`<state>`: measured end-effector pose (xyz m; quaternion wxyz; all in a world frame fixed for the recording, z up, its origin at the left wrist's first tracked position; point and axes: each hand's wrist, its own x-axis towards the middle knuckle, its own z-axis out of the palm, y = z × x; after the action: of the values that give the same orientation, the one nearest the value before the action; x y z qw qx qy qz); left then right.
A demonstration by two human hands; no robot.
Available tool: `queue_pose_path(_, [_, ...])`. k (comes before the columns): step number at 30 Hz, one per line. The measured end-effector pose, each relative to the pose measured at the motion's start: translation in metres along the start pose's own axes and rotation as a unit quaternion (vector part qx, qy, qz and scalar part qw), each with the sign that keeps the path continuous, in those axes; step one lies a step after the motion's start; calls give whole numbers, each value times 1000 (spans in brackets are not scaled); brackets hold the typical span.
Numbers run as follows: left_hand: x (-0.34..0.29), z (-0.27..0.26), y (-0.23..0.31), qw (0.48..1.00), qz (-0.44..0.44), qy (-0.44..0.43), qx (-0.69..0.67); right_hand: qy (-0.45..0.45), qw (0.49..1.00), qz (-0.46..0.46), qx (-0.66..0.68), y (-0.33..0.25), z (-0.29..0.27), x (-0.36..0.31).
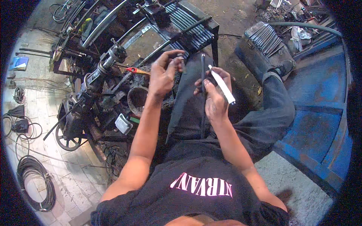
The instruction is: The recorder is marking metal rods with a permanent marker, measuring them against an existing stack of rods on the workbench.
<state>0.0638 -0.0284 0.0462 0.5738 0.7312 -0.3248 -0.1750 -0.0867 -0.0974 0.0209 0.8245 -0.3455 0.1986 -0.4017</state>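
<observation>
In front of my knees, my right hand (215, 94) is closed around a long dark rod (203, 120), which stands nearly upright with its lower end near my lap. The same hand also holds a white marker (223, 86), slanting across the fingers. To the left, at about the same height, my left hand (164, 73) is raised with its fingertips pinched. A small metal piece (181, 59) shows at those fingertips, too small and blurred to name. The two hands are apart.
A lathe-like machine (102, 71) stands at the left, beside a round pan (138, 98) and a red-tipped tool (136, 71). Metal rods (188, 22) lie on a stand ahead. More rods (267, 40) top a box; blue metalwork (316, 124) fills the right. Coiled cable (26, 165) lies lower left.
</observation>
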Motion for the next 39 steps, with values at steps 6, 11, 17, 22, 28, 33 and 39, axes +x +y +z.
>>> queue_pose_path(6, [0, 36, 15, 981, 17, -20, -190, -1, 983, -82, -163, 4, -2, -8])
queue_pose_path(11, [-4, 43, 4, 977, 23, -17, -212, 16, 986, -82, -146, 7, -2, -7])
queue_pose_path(17, [-7, 46, -1, 989, 94, 11, -115, 28, 985, -91, -142, 4, 0, 0])
queue_pose_path(22, [-24, 47, 6, 986, 60, 53, -144, 44, 982, -88, -162, -1, 4, 7])
queue_pose_path(28, [-34, 45, 0, 987, 41, -8, -152, 47, 980, -84, -177, 0, 0, 8])
queue_pose_path(33, [-35, 47, 5, 989, 28, -22, -141, 62, 975, -103, -187, -1, 4, 8])
queue_pose_path(39, [-39, 50, 6, 995, 50, -9, -88, 70, 949, -134, -278, -1, 4, 8])
